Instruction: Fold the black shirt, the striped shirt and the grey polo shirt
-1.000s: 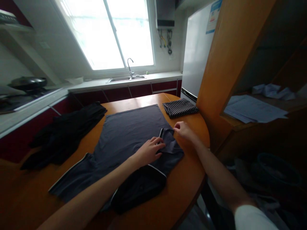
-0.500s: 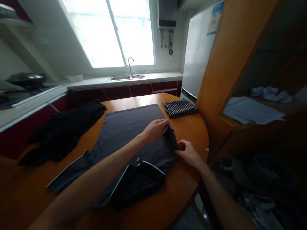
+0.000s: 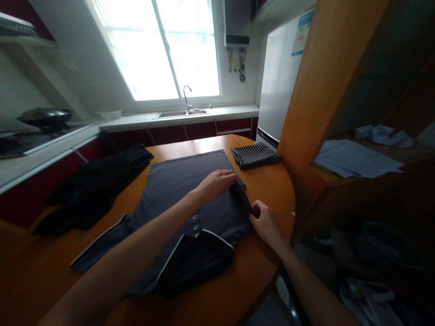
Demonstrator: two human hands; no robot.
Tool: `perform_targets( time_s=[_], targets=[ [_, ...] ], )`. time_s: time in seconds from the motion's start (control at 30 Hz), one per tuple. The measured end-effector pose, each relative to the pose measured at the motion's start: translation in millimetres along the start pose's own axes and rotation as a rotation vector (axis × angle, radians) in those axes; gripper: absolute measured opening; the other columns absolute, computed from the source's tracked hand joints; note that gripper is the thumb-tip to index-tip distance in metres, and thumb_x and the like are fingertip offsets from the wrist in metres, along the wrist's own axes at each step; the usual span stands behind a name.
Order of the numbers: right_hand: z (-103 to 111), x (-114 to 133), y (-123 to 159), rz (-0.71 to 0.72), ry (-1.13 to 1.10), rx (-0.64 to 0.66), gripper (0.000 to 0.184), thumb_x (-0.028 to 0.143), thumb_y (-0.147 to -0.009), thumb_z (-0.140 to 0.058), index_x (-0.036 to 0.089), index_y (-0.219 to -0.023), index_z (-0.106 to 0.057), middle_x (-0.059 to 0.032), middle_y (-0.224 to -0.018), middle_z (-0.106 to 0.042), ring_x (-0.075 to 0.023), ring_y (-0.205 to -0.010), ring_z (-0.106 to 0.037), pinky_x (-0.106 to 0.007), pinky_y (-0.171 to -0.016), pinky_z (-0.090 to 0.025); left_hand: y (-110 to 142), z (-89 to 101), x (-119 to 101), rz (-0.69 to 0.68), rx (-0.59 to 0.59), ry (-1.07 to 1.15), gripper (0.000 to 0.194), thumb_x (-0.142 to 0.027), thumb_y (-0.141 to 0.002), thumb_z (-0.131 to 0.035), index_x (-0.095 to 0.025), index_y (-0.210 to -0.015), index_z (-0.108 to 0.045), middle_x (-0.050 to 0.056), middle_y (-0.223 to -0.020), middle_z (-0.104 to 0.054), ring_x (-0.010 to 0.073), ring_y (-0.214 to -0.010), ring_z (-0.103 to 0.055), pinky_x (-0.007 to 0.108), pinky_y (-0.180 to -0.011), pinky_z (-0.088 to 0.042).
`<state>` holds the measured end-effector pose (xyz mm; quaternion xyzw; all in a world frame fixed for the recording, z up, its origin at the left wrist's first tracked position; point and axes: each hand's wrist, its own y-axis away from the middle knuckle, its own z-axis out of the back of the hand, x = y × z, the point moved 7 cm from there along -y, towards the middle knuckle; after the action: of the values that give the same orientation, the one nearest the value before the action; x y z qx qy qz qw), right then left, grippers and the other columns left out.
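Both hands pinched on the right edge of a dark grey cotton shirt with white-trimmed black collar (image 3: 183, 174), spread over an orange-brown wooden table (image 3: 268, 185).

Left to right: dark metal pan (image 3: 44, 117) far left of shirt, contents unclear; crumpled black fabric garment (image 3: 102, 185) beside its left edge, unfolded. Shirt body mostly flat, hem away, collar near, left sleeve out; right edge bunched, its sleeve not readable. Steel sink (image 3: 163, 116) beyond the hem, inside not readable. Left hand (image 3: 217, 183) closed on the bunched edge, fingertips partly hidden; right hand (image 3: 267, 224) pinching that edge nearer the collar. Black-and-white striped cloth (image 3: 255, 155), folded, off the far right corner. Farther right, orange wood cabinet (image 3: 314, 81), white papers (image 3: 356, 158) inside; round bluish basket (image 3: 369, 228) below, contents too dim.
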<state>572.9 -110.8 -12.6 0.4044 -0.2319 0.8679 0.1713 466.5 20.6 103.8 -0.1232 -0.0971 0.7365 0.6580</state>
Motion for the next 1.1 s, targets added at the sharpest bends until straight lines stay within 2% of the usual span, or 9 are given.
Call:
perform_targets(
  time_s=[0.13, 0.23, 0.37, 0.5, 0.6, 0.7, 0.83, 0.97, 1.1],
  targets=[
    [1, 9, 12, 0.113, 0.117, 0.012, 0.017, 0.008, -0.075, -0.053, 0.023, -0.080, -0.059, -0.0020, -0.083, -0.059, -0.0169, -0.073, -0.056, -0.028, -0.067, -0.042, 37, -6.6, -2, -0.094, 0.091, 0.015, 0.030, -0.019, -0.102, -0.041, -0.023, -0.110, -0.069, 0.007, -0.107, -0.067, 0.0178, -0.099, -0.060, 0.031, -0.096, -0.042],
    [-3, 12, 22, 0.188, 0.151, 0.064, 0.023, 0.006, -0.080, -0.053, 0.022, -0.091, -0.066, -0.0036, -0.091, -0.059, -0.0183, -0.083, -0.058, -0.030, -0.077, -0.046, 66, -15.7, 0, -0.106, 0.173, 0.138, 0.020, -0.023, -0.098, -0.053, -0.026, -0.102, -0.073, 0.005, -0.112, -0.067, 0.0178, -0.104, -0.060, 0.031, -0.099, -0.042],
    [-3, 12, 31, 0.233, 0.186, 0.092, 0.027, 0.009, -0.085, -0.055, 0.023, -0.099, -0.072, -0.0060, -0.094, -0.058, -0.0210, -0.091, -0.058, -0.033, -0.084, -0.049, 78, -30.6, 29, 0.140, 0.137, 0.381, 0.023, -0.038, -0.097, -0.056, -0.023, -0.106, -0.072, 0.005, -0.112, -0.066, 0.0177, -0.100, -0.063, 0.027, -0.090, -0.049],
    [-2, 11, 34, 0.245, 0.219, 0.102, 0.028, 0.012, -0.088, -0.055, 0.024, -0.105, -0.074, -0.0075, -0.094, -0.057, -0.0223, -0.089, -0.059, -0.035, -0.083, -0.051, 56, -55.9, 76, 0.487, 0.044, 0.320, 0.034, -0.034, -0.095, -0.052, -0.016, -0.120, -0.066, 0.009, -0.110, -0.067, 0.0174, -0.088, -0.066, 0.028, -0.082, -0.052],
    [0, 11, 35, 0.239, 0.213, 0.092, 0.027, 0.014, -0.090, -0.054, 0.024, -0.105, -0.074, -0.0078, -0.094, -0.058, -0.0225, -0.089, -0.059, -0.036, -0.082, -0.051, 30, -78.4, 94, 0.592, 0.130, 0.206, 0.034, -0.038, -0.090, -0.060, -0.014, -0.113, -0.070, 0.011, -0.103, -0.069, 0.0212, -0.092, -0.065, 0.030, -0.086, -0.051],
    [0, 9, 36, 0.222, 0.191, 0.086, 0.026, 0.013, -0.090, -0.054, 0.024, -0.104, -0.073, -0.0079, -0.093, -0.061, -0.0222, -0.086, -0.060, -0.036, -0.081, -0.051, 8, -90.8, 98, 0.583, 0.199, 0.196, 0.027, -0.042, -0.079, -0.072, -0.017, -0.089, -0.074, 0.007, -0.086, -0.070, 0.0237, -0.090, -0.064, 0.030, -0.083, -0.050],
    [0, 5, 36, 0.190, 0.155, 0.077, 0.022, 0.011, -0.087, -0.054, 0.024, -0.097, -0.069, -0.0067, -0.094, -0.063, -0.0219, -0.087, -0.062, -0.035, -0.080, -0.051, -12, -94.8, 104, 0.547, 0.255, 0.212, 0.020, -0.038, -0.076, -0.071, -0.018, -0.075, -0.071, 0.001, -0.071, -0.067, 0.0181, -0.075, -0.061, 0.024, -0.072, -0.049],
    [1, 3, 35, 0.175, 0.152, 0.079, 0.017, 0.012, -0.086, -0.055, 0.024, -0.088, -0.065, -0.0062, -0.092, -0.062, -0.0223, -0.086, -0.062, -0.035, -0.078, -0.050, -29, -94.5, 111, 0.525, 0.218, 0.230, 0.020, -0.033, -0.084, -0.063, -0.015, -0.087, -0.071, 0.002, -0.080, -0.069, 0.0165, -0.075, -0.061, 0.023, -0.069, -0.048],
    [0, 4, 36, 0.178, 0.140, 0.084, 0.018, 0.012, -0.087, -0.054, 0.025, -0.087, -0.067, -0.0061, -0.090, -0.062, -0.0222, -0.085, -0.063, -0.035, -0.077, -0.051, -28, -96.3, 106, 0.537, 0.161, 0.211, 0.021, -0.029, -0.084, -0.067, -0.015, -0.100, -0.069, 0.005, -0.088, -0.068, 0.0191, -0.082, -0.064, 0.026, -0.075, -0.051]
  ],
)
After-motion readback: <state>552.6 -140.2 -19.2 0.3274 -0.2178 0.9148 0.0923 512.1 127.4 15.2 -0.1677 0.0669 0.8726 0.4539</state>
